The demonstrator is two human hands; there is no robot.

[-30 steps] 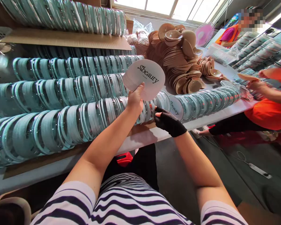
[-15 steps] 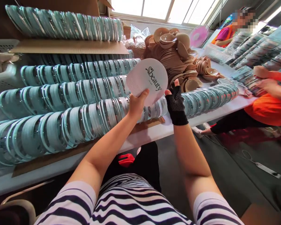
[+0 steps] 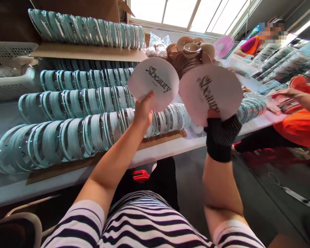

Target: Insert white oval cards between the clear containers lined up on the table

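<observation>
My left hand (image 3: pixel 144 110) is closed round a stack of white rounded cards (image 3: pixel 155 77) printed "beauty", thumb on the front face. In my right hand (image 3: pixel 223 132), which wears a black fingerless glove, is a single-looking white card (image 3: pixel 212 91) with the same print, held up at the lower edge. Most of the right fingers are hidden behind that card. Both hands are above the front row of clear, teal-edged round containers (image 3: pixel 90 134). Behind the cards lies a heap of tan moulded cups (image 3: pixel 189 51).
More container rows (image 3: pixel 86 29) stand at the back on cardboard (image 3: pixel 85 52). A white perforated basket (image 3: pixel 11 79) is at the left. Co-workers in orange (image 3: pixel 297 127) are at the right. A power strip (image 3: pixel 298 196) lies on the floor.
My right hand has come away to the right with a white card in it. The left hand has shifted slightly left with its stack. The view has turned a little.
</observation>
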